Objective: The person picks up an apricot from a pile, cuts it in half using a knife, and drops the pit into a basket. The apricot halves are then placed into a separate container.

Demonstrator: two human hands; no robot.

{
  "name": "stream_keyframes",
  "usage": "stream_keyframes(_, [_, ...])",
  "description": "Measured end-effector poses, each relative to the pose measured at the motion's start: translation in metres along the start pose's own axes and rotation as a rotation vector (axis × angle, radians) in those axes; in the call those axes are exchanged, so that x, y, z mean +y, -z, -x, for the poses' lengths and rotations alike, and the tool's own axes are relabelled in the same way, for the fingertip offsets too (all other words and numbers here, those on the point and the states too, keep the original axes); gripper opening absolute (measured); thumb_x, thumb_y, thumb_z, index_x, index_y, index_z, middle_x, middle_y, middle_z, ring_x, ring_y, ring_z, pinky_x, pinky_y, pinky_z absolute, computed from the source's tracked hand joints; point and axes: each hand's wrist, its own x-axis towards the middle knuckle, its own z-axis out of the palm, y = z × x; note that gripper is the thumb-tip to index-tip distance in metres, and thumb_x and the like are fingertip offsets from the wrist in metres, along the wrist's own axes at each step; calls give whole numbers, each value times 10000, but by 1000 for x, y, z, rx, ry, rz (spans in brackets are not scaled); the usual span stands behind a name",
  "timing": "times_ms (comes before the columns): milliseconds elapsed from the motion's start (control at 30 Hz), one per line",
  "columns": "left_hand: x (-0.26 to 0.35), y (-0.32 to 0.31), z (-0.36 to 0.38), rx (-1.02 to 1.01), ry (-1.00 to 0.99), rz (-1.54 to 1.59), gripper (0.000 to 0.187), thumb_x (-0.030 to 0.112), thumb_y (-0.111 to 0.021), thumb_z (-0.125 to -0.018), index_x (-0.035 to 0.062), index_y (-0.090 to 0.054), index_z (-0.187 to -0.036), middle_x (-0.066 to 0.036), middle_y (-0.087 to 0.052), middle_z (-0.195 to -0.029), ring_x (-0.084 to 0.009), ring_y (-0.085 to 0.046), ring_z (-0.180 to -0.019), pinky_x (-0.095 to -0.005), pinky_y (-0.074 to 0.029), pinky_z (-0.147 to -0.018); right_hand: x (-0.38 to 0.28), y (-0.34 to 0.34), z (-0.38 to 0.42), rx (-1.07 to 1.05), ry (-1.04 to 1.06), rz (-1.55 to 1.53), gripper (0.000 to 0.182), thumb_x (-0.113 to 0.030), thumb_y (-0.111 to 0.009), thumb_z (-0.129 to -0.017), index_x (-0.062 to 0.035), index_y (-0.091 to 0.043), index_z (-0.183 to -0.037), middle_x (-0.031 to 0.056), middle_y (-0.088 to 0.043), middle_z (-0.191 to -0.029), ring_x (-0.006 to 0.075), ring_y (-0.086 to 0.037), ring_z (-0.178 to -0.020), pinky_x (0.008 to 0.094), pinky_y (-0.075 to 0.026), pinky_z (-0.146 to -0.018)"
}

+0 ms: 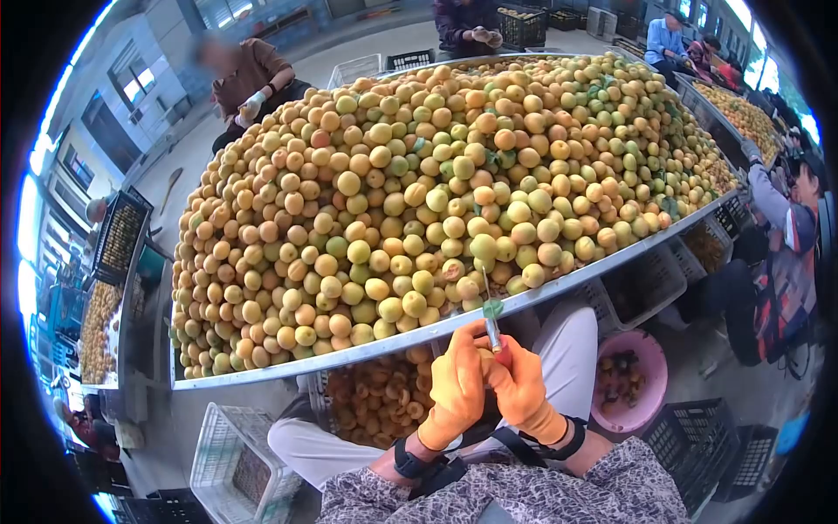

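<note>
My left hand [457,382], in an orange glove, is closed at the front edge of the table, its fingers round something mostly hidden. Touching it, my right hand [525,389], gloved alike, is shut on a small knife [495,336] with a red handle. The thin blade points up and away over the metal rim [419,335]. A green leaf [493,308] lies against the blade. Beyond my hands rises a large heap of yellow-orange apricots [375,210]. Below the rim, a crate holds opened apricot halves [381,397], left of my left hand.
White crates stand at the lower left [209,463] and under the table's right side [642,288]. A pink basin [630,375] with dark pieces is right of my knee. Black crates [694,441] stand nearby. Other people sit around the tables, one close at the right [777,253].
</note>
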Motion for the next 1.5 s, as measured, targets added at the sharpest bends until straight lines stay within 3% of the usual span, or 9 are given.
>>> stream_keyframes(233, [-25, 3, 3, 1, -109, -79, 275, 121, -488, -945, -52, -516, -1158, -206, -647, -1070, -342, -651, -633, -413, -519, -559, 12, -5, 4, 36, -272, -282, 287, -223, -582, -958, 29, -581, -1096, 35, -623, -898, 94, -589, -786, 219, -465, -676])
stream_keyframes(300, [-40, 2, 5, 32, -232, -132, 277, 139, -494, -945, -60, -526, -1134, -209, -636, -1075, -348, -627, -611, -388, -514, -557, 6, -10, -1, 95, -432, -406, 217, -208, -546, -969, -13, -616, -1036, -10, -584, -757, 49, -499, -537, 201, -364, -469])
stream_keyframes(367, [-46, 8, 9, 43, 49, 134, 283, 223, -450, -980, -6, -545, -1118, -136, -641, -977, -239, -560, -559, -324, -470, -526, 3, 1, -3, -79, -425, -181, 290, -254, -537, -982, -9, -575, -1133, 34, -578, -805, 83, -543, -619, 209, -432, -531])
stream_keyframes(433, [-28, 20, 8, 67, 484, 461, 361, 394, -382, -1021, 81, -558, -1056, -35, -584, -769, -107, -469, -536, -246, -372, -469, -5, 1, -4, -123, -558, -806, 380, -341, -518, -988, 2, -558, -1146, 20, -521, -705, 34, -334, -390, 204, -257, -358])
stream_keyframes(633, [-22, 76, 40, 82, 612, 1317, 584, 604, -285, -986, 93, -563, -931, -68, -487, -609, -149, -341, -483, -281, -289, -451, -13, -8, 4, -141, -295, -438, 563, -413, -568, -953, 62, -518, -1253, 58, -613, -811, 37, -371, -426, 196, -250, -377])
stream_keyframes(900, [1, 143, 92, 481, 606, 924, 529, 596, -368, -979, 100, -525, -885, -52, -474, -616, -122, -337, -487, -250, -268, -467, 0, -80, 19, -306, -238, -190, 396, -147, -749, -852, 7, -628, -1196, -108, -434, -652, 0, -339, -598, 175, -268, -536])
stream_keyframes(1067, [-7, 129, 101, 355, 518, 948, 479, 544, -508, -951, 85, -528, -817, -16, -504, -693, -97, -465, -569, -215, -323, -486, -19, -87, 14, -487, -201, -102, 341, -111, -759, -838, -12, -655, -1147, -103, -426, -638, -7, -326, -581, 179, -249, -509])
stream_keyframes(1267, [4, 94, 90, 495, 637, 1049, 478, 519, -498, -961, 71, -542, -802, -10, -494, -648, -100, -467, -560, -228, -330, -472, -22, -89, 15, -548, -156, -89, 437, -45, -794, -756, 11, -636, -1160, 69, -699, -807, 65, -590, -658, 254, -515, -617])
stream_keyframes(1500, [-10, 78, 90, 392, 589, 882, 453, 431, -439, -1012, 47, -561, -804, 22, -483, -636, -59, -424, -507, -217, -299, -436, -9, -78, 8, -603, -43, 151, 463, -76, -806, -678, -55, -670, -1120, 114, -692, -830, 148, -647, -675, 272, -523, -635])
